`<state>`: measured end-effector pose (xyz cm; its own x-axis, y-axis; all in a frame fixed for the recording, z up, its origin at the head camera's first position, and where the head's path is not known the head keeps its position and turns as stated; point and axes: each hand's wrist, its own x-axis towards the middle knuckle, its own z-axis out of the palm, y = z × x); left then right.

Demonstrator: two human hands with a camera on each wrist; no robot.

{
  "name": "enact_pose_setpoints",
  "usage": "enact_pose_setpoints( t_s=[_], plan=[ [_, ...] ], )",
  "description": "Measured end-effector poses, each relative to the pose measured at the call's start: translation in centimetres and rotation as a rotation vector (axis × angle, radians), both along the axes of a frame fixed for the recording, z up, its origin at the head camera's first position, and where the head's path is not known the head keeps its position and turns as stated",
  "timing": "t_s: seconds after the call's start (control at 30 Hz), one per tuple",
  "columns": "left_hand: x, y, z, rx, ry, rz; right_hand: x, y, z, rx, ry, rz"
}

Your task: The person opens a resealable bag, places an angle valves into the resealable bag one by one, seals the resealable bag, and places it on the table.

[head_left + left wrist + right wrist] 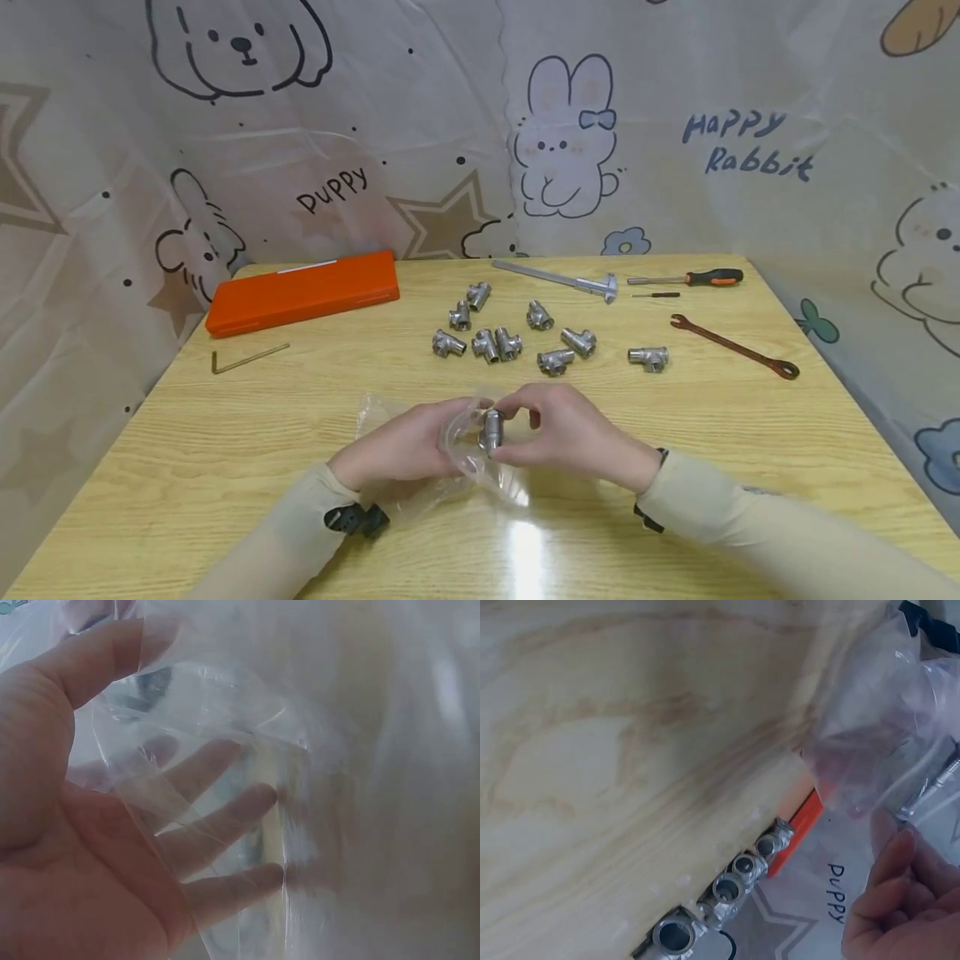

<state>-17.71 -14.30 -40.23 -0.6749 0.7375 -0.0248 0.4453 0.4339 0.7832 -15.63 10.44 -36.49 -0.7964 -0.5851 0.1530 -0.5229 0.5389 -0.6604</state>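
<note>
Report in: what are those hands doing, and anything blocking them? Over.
Left grip spread against a clear bag. Right grip pinching a metal fitting at the bag's mouth. Other fittings lie beyond; nothing visibly in the way.

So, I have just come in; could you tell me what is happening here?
A person's right hand pinches a metal tee fitting at a clear plastic bag, while the left hand supports the bag. I cannot tell whether the fitting is inside. More fittings lie loose on the table beyond the hands, between an orange case and a wrench.
</note>
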Motion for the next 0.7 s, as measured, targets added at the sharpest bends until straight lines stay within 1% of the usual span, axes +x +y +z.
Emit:
enact_pose_setpoints(
  t_s=[0.17,0.23,0.33,0.47,0.6,0.7],
  plan=[
    [-0.1,0.4,0.2,0.007,-0.005,-0.032,-0.2,-0.9,-0.8,0.038,0.037,0.003],
    [-0.1,0.6,0.3,-0.003,-0.01,-0.026,-0.3,-1.4,-1.1,0.075,0.052,-0.003],
    [0.1,0.6,0.3,-0.032,-0.008,-0.003,-0.3,-2.0,-1.5,0.162,0.091,-0.015],
    [0.2,0.6,0.2,-0.073,0.006,0.025,-0.1,-2.6,-1.9,0.273,0.17,-0.041],
    [0.3,0.7,0.1,-0.085,-0.003,0.022,0.3,-2.6,-2.1,0.352,0.253,-0.053],
    [0.3,0.6,0.2,-0.1,0.001,0.011,0.5,-2.3,-1.9,0.373,0.289,-0.038]
  ],
)
